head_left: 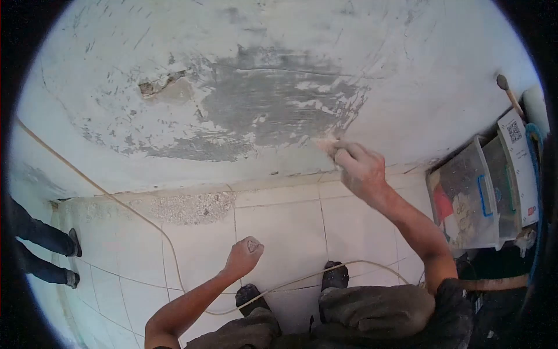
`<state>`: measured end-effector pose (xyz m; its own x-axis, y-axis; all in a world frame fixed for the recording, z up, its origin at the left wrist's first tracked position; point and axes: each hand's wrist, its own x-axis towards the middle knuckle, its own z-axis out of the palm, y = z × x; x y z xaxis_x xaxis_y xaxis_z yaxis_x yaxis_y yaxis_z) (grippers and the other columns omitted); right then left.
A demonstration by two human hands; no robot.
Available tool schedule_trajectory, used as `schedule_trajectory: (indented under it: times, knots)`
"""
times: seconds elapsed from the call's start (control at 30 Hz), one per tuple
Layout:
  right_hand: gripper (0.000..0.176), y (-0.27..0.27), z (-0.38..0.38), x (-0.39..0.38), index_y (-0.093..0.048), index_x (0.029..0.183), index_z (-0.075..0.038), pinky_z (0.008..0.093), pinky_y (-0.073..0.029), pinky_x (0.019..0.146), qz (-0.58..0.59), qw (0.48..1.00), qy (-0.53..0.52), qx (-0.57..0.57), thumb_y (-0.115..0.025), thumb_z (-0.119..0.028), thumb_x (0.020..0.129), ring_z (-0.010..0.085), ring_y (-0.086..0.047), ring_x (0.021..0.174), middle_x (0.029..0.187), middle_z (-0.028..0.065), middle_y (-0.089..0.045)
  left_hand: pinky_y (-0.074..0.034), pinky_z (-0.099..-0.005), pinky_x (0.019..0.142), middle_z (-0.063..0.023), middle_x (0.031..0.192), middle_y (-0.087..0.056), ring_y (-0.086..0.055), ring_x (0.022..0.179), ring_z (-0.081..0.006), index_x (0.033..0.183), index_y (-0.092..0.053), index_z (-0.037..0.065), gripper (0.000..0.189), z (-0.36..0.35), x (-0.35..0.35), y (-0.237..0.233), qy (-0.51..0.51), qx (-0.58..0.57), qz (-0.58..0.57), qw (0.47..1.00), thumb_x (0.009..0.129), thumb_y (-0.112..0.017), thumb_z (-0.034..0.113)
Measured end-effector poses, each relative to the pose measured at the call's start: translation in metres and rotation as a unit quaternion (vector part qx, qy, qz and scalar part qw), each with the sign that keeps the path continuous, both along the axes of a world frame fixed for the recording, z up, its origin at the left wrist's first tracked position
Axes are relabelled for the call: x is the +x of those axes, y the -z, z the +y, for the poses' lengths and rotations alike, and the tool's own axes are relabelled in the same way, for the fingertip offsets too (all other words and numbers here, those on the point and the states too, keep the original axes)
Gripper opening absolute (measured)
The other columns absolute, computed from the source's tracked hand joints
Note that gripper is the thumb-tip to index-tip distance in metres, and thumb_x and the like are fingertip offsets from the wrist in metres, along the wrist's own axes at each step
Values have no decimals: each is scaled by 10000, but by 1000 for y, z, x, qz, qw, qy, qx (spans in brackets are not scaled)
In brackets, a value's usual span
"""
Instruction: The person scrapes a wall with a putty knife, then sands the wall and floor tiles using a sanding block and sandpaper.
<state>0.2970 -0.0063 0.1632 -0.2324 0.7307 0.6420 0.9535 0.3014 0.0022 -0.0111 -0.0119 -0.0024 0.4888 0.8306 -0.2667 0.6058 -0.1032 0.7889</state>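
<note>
My right hand (363, 168) reaches to the wall (418, 110), its fingers closed on a small flat scraper (325, 144). The scraper is pale and blurred, and its edge meets the lower right border of a grey stripped patch (261, 99). Flaking white paint surrounds the patch. My left hand (243, 257) is closed in a fist above the floor tiles, away from the wall. A small greyish spot shows at the top of that fist, but what it holds is hidden.
Pale debris (195, 208) lies on the tiled floor (279, 224) along the wall. A cable (157, 224) loops across the floor past my feet. Clear plastic boxes (465, 198) stand at the right, near a wooden-handled brush (508, 93). Another person's legs (43, 241) are at the left.
</note>
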Motion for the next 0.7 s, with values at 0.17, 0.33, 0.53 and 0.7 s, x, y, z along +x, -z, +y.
schedule_trajectory:
  times: [0.17, 0.33, 0.53, 0.7]
  knots:
    - [244, -41, -17, 0, -586, 794, -76, 310, -520, 593, 62, 998, -14, 4, -576, 81, 608, 252, -634, 764, 935, 107, -639, -431, -305, 435, -72, 574, -550, -507, 430, -139, 834, -577, 18, 263, 5, 0, 9, 2, -7, -31, 1000, 813, -592, 279]
    - [192, -73, -29, -21, -599, 825, -104, 318, -521, 613, 147, 972, -48, 177, -552, 26, 692, 263, -634, 779, 933, 99, -638, -428, -304, 426, -68, 568, -547, -497, 424, -138, 835, -581, 24, 255, 2, -1, -2, -11, -26, -4, 1000, 814, -596, 278]
    - [222, 47, 7, 1, -618, 873, -119, 356, -516, 612, 52, 990, 25, -128, -567, 11, 701, 256, -632, 798, 952, 89, -636, -483, -379, 678, -196, 770, -627, -628, 758, -342, 843, -593, 9, 267, 5, 2, -9, -24, -57, 22, 998, 804, -602, 273]
    - [238, -49, -28, -17, -622, 885, -113, 321, -512, 589, 85, 990, -41, 106, -581, 7, 683, 230, -630, 787, 941, 75, -637, -485, -368, 671, -195, 764, -627, -634, 736, -308, 844, -596, 7, 270, 5, -3, -14, -27, -83, 37, 995, 804, -603, 275]
